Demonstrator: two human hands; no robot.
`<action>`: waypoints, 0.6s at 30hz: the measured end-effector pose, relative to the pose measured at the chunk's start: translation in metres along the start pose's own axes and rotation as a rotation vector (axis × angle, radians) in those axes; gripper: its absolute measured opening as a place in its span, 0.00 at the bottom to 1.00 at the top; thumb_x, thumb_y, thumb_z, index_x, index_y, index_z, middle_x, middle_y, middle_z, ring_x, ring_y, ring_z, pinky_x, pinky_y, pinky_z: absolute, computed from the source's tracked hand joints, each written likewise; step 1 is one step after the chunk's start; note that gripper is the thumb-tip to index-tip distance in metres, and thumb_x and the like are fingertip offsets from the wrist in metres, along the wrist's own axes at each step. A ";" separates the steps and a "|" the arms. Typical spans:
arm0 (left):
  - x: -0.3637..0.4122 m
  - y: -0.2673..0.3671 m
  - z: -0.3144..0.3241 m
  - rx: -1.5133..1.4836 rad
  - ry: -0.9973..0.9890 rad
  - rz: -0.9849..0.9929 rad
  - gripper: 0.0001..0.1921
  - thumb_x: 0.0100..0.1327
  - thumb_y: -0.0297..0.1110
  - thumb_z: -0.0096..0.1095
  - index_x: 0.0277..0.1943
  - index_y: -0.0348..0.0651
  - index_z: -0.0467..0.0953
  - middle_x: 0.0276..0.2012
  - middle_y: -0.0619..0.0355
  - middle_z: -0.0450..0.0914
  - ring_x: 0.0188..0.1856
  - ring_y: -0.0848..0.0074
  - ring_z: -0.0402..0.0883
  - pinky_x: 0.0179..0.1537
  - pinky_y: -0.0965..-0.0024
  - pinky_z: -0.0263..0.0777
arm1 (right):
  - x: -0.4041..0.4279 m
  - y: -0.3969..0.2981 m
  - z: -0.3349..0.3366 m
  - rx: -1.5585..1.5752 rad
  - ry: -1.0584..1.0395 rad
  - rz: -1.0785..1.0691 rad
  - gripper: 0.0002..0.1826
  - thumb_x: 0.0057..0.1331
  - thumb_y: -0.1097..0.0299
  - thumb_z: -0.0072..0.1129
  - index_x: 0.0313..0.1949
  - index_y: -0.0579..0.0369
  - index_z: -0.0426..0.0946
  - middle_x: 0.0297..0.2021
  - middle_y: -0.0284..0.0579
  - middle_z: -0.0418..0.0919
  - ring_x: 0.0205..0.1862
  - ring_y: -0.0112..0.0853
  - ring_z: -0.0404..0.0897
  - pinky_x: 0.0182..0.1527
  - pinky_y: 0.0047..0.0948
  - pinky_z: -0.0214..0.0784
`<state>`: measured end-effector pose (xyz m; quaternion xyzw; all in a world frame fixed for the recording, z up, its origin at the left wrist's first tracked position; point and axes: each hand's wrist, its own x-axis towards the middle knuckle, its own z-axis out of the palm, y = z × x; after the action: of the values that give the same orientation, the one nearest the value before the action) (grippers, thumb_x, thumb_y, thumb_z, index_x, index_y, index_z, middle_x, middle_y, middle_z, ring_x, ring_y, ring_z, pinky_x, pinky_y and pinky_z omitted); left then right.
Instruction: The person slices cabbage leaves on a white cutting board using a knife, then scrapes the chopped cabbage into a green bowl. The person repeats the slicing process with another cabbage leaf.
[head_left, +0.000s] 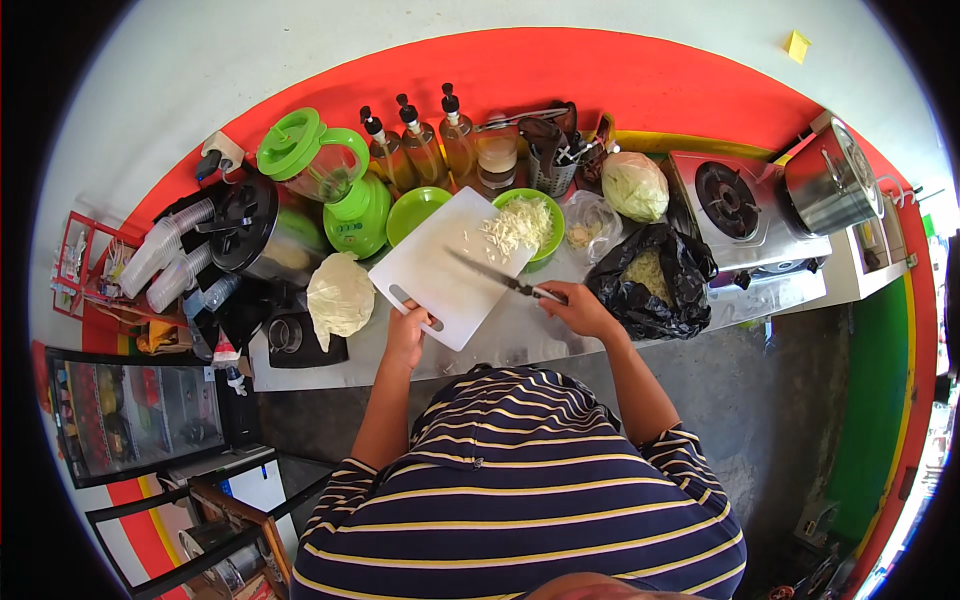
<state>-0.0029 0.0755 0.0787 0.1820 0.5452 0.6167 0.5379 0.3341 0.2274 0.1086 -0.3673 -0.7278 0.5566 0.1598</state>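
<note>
My left hand (409, 332) grips a white plastic cutting board (435, 259) by its slotted handle. The board's far right edge reaches over a green bowl (556, 238) that holds shredded cabbage (534, 217). More shreds lie on the board along that edge. In my right hand (581, 309) is a kitchen knife (491, 273) with a dark handle, its blade resting on or just over the board. A cut piece of cabbage (340, 296) sits left of the board. Behind the board, a second green bowl (409, 208) is partly hidden.
Right of my knife hand stands a black plastic bag (682, 259) with shredded matter inside. Beyond it are a clear bag (592, 227), a whole cabbage (634, 187) and a gas stove (750, 202) bearing a steel pot (829, 184). A green blender (357, 214) and pump bottles (420, 154) line the back.
</note>
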 end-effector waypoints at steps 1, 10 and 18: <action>0.000 -0.002 -0.002 0.005 -0.002 0.004 0.12 0.54 0.19 0.53 0.39 0.33 0.82 0.34 0.58 0.82 0.35 0.74 0.77 0.41 0.69 0.71 | -0.001 -0.002 0.002 0.005 -0.051 -0.001 0.17 0.77 0.69 0.64 0.60 0.63 0.82 0.32 0.39 0.83 0.33 0.24 0.79 0.41 0.29 0.73; -0.006 0.001 0.002 -0.033 -0.012 -0.030 0.14 0.54 0.18 0.53 0.41 0.33 0.83 0.35 0.58 0.82 0.37 0.74 0.76 0.42 0.69 0.71 | 0.002 0.028 -0.009 -0.080 0.101 0.065 0.16 0.77 0.66 0.63 0.59 0.61 0.83 0.30 0.40 0.83 0.32 0.25 0.79 0.39 0.31 0.72; -0.004 -0.003 0.000 -0.036 0.008 -0.010 0.15 0.54 0.18 0.53 0.43 0.34 0.83 0.37 0.59 0.83 0.38 0.75 0.77 0.43 0.69 0.71 | -0.007 0.025 -0.026 -0.142 0.207 0.103 0.17 0.77 0.64 0.63 0.59 0.61 0.82 0.28 0.40 0.83 0.31 0.25 0.79 0.37 0.31 0.71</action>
<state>-0.0002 0.0710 0.0774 0.1672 0.5369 0.6245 0.5419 0.3640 0.2431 0.0949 -0.4698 -0.7254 0.4702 0.1789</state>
